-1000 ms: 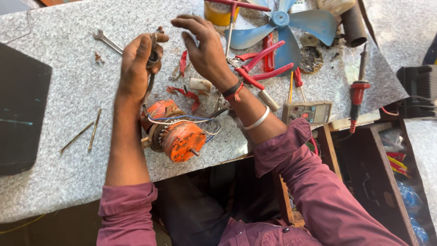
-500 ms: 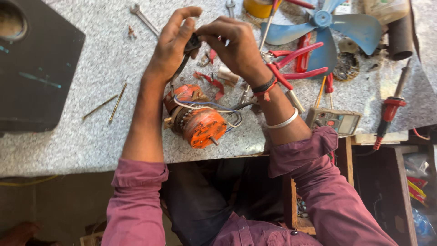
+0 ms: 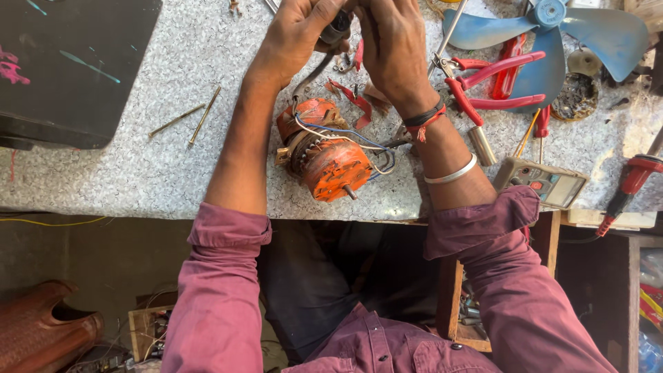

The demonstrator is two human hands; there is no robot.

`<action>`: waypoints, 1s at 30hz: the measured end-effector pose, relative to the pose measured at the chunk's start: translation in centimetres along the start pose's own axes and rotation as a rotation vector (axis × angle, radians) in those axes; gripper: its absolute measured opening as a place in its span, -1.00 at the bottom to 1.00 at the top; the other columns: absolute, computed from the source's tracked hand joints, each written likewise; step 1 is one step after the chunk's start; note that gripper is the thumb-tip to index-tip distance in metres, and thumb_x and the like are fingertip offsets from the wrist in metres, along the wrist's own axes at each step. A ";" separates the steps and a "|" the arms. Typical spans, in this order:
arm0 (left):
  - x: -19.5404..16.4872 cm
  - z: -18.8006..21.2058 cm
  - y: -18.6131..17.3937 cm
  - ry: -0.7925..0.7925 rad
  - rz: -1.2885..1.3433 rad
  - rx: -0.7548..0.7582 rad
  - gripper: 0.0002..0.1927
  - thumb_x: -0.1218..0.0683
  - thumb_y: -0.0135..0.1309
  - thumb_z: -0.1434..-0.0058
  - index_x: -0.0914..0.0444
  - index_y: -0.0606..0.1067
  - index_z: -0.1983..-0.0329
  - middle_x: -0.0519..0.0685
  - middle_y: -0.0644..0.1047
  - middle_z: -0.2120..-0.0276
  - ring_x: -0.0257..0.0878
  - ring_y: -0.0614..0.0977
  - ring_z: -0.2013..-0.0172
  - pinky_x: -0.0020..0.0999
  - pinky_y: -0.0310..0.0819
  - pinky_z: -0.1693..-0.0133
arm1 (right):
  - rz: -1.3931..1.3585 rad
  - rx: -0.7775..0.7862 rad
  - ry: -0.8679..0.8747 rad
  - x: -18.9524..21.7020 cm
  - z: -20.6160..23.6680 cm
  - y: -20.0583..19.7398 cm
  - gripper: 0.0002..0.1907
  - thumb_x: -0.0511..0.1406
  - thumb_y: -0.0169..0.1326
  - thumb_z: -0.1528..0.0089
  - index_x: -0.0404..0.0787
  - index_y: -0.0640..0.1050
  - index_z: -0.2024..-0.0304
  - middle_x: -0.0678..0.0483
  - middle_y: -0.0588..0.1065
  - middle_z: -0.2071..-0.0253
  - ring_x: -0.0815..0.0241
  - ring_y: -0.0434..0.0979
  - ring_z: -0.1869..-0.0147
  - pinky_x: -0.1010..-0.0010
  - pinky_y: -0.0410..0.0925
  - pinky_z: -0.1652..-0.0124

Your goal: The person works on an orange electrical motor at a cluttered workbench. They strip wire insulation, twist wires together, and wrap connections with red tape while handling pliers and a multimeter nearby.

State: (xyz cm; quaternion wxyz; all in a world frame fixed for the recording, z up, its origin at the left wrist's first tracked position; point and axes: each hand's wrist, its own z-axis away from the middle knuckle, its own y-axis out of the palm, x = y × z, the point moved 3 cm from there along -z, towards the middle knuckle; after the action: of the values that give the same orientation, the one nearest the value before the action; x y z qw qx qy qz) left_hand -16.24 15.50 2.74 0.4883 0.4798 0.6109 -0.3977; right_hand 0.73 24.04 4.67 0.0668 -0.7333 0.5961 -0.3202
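My left hand [image 3: 297, 34] and my right hand [image 3: 390, 41] meet at the top of the view, both closed around a small dark cylindrical part [image 3: 337, 27] with a cable running down from it. Below them, between my forearms, an orange electric motor [image 3: 324, 152] lies on the speckled stone bench [image 3: 138, 173], its shaft pointing toward me and blue, white and dark wires looping off its side. Exactly what the fingers pinch is partly hidden.
Red-handled pliers [image 3: 497, 83] and a blue fan blade [image 3: 545, 34] lie right of my hands. A multimeter [image 3: 545, 183] sits at the bench edge, a red screwdriver [image 3: 632, 183] further right. Two thin rods [image 3: 190, 117] lie left, beside a black slab [image 3: 69, 69].
The view has shifted so the hands and motor sit higher in frame. Both hands closed in together on the small dark part; the motor stayed where it was on the bench.
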 end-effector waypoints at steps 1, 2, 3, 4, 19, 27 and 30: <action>-0.1 0.0 -0.1 -0.004 -0.026 -0.010 -0.51 -0.26 0.05 -0.43 0.29 0.55 0.09 -0.11 0.61 0.32 -0.37 0.73 0.31 -0.42 0.74 0.21 | -0.003 -0.004 0.035 -0.5 0.1 0.0 -0.90 -0.44 0.06 -0.44 -0.26 0.51 -0.01 -0.07 0.52 0.13 -0.11 0.50 0.05 0.08 0.33 0.05; -0.2 0.0 0.0 0.009 -0.030 0.008 -0.51 -0.27 0.08 -0.42 0.27 0.53 0.07 -0.11 0.60 0.30 -0.37 0.70 0.30 -0.43 0.71 0.22 | -0.008 -0.006 0.069 -1.0 0.2 0.0 -0.93 -0.42 0.09 -0.45 -0.26 0.53 0.01 -0.05 0.53 0.18 -0.06 0.51 0.13 0.10 0.34 0.10; -0.4 0.1 -0.1 0.023 -0.035 0.024 -0.50 -0.27 0.12 -0.41 0.26 0.51 0.05 -0.12 0.59 0.29 -0.37 0.68 0.29 -0.44 0.68 0.22 | -0.014 -0.007 0.102 -1.5 0.2 0.1 -0.95 -0.40 0.12 -0.46 -0.26 0.54 0.04 -0.03 0.54 0.24 -0.02 0.52 0.21 0.13 0.34 0.16; -0.6 0.2 -0.1 0.039 -0.042 0.040 -0.50 -0.28 0.15 -0.40 0.25 0.50 0.03 -0.12 0.58 0.27 -0.37 0.65 0.27 -0.44 0.64 0.23 | 0.002 -0.035 0.095 -1.9 0.2 0.0 -0.96 -0.40 0.14 -0.46 -0.26 0.55 0.07 -0.02 0.53 0.28 0.00 0.53 0.24 0.13 0.32 0.19; -2.1 1.4 -1.0 0.130 -0.004 0.053 -0.60 -0.13 0.13 -0.52 0.29 0.61 -0.11 -0.02 0.67 0.05 -0.27 0.70 -0.02 -0.29 0.60 -0.18 | -0.198 -0.054 0.024 -0.9 -0.7 -1.5 -0.89 -0.36 0.22 -0.51 -0.27 0.62 0.13 0.06 0.57 0.30 0.22 0.57 0.33 0.46 0.37 0.35; -1.9 1.9 -1.5 0.148 0.038 0.080 -0.68 -0.04 0.22 -0.51 0.27 0.56 -0.12 -0.10 0.63 -0.02 -0.31 0.61 -0.13 -0.32 0.48 -0.24 | -0.070 -0.103 -0.023 -0.5 -0.5 -1.7 -0.80 -0.35 0.25 -0.49 -0.24 0.57 0.25 0.07 0.48 0.41 0.16 0.48 0.39 0.34 0.28 0.35; -1.8 2.0 -1.6 0.122 0.007 0.051 -0.69 -0.04 0.22 -0.48 0.26 0.57 -0.10 -0.12 0.64 0.00 -0.33 0.61 -0.10 -0.35 0.49 -0.19 | -0.036 -0.129 -0.017 -0.3 -0.4 -1.7 -0.81 -0.34 0.26 -0.46 -0.23 0.58 0.25 0.06 0.47 0.42 0.15 0.44 0.39 0.32 0.26 0.35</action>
State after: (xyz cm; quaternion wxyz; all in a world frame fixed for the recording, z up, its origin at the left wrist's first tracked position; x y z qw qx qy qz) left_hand -17.24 12.88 4.12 0.4392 0.5173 0.6275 -0.3816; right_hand 1.93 24.95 5.66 0.0187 -0.7495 0.6014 -0.2760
